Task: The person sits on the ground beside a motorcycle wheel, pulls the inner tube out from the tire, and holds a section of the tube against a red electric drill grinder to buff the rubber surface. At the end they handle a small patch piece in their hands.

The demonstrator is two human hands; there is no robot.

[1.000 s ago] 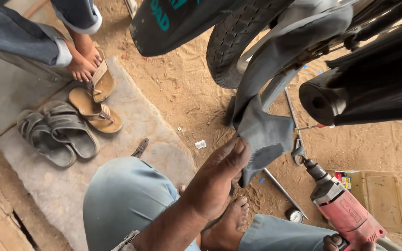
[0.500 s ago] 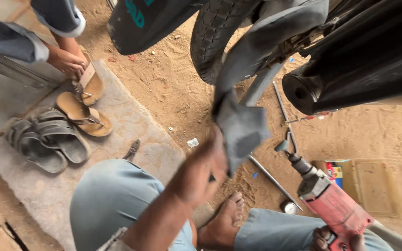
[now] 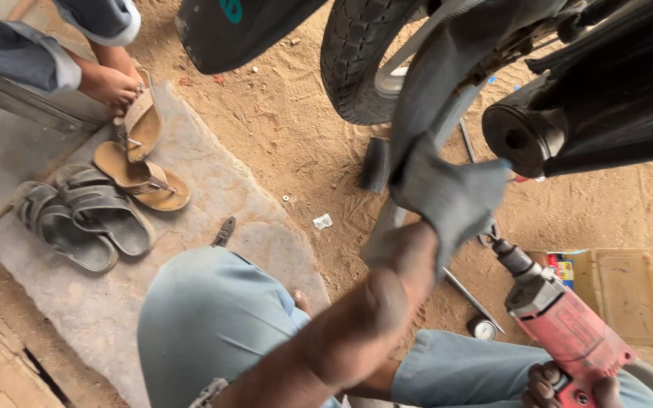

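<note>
Since the earlier frames the left hand (image 3: 410, 253) has risen from knee height toward the underside of the motorcycle, carrying the grey rag (image 3: 447, 193) with it; the rag sat lower and nearer the lap before, and now it is pressed up beside the grey frame member (image 3: 436, 68), just left of the black exhaust muffler (image 3: 568, 125). The view has also swung slightly, so more of the rear tyre (image 3: 357, 60) shows. Left hand looks closed around the lower edge of the rag, though its fingers are motion-blurred and largely hidden behind the cloth, so how tight the hold is I cannot tell. Rag likely held as a pad between palm and metal, judging from how it is bunched against the frame. Right hand (image 3: 568, 385) sits low at the bottom edge, fingers wrapped shut round the handle of the red power drill (image 3: 564, 321), chuck angled up and left toward the rag; its place barely differs from before. Both knees in light blue trousers (image 3: 213, 317) bracket the work, person crouched on sandy ground (image 3: 281, 151). Thin metal rod (image 3: 471, 298) and small round gauge (image 3: 482, 327) lie on the sand near the drill. To the left, grey sandals (image 3: 77, 219) and tan sandals (image 3: 141, 162) rest on a concrete slab (image 3: 213, 189); another person's bare foot (image 3: 111, 83) stands on one tan sandal.
</note>
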